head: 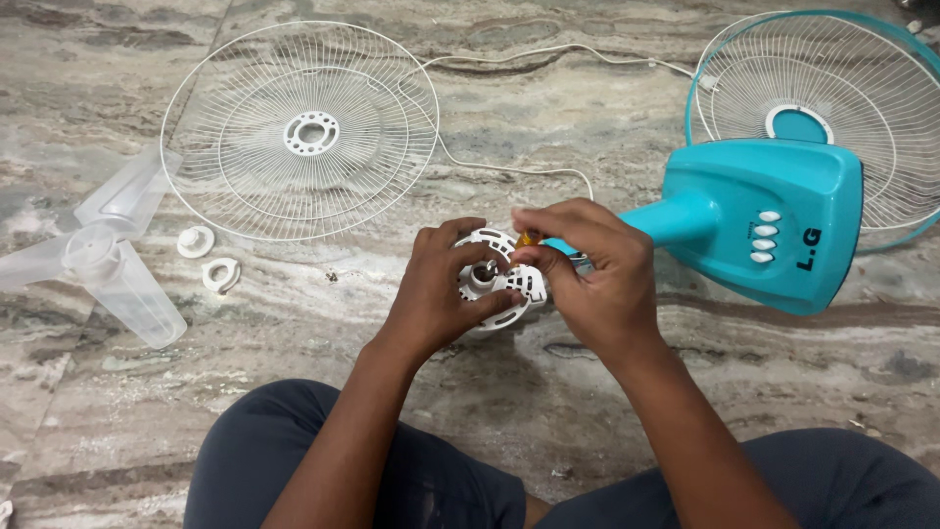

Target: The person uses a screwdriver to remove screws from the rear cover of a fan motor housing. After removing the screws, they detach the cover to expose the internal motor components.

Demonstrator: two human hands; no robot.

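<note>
**A:** Entry, head view. You sit on the marble floor [607, 98] with the teal fan body [774, 220] lying on its side, neck pointing toward you. Why hold the white motor housing [494, 279] rather than let it rest?

**B:** It sits at the end of the neck, so your left hand [441, 289] cups it from the left, fingers closed around its rim, apparently to steady it and turn its face up toward you. It lies between both hands, just above the floor.

**A:** And your right hand [592, 269]?

**B:** Fingers pinched together on a small orange-handled tool [529, 238], likely a screwdriver, whose tip I cannot see; it points into the housing's centre. One hand braces, the other works.

**A:** Removed parts?

**B:** Set out to your left, well apart from the hands: the white wire grille [299, 132] lying flat, the clear blade [98, 260] beside it, and two small white rings [208, 257] between them. The second grille [832, 108] lies behind the fan body. The white cord [509, 168] trails across the floor behind.
</note>
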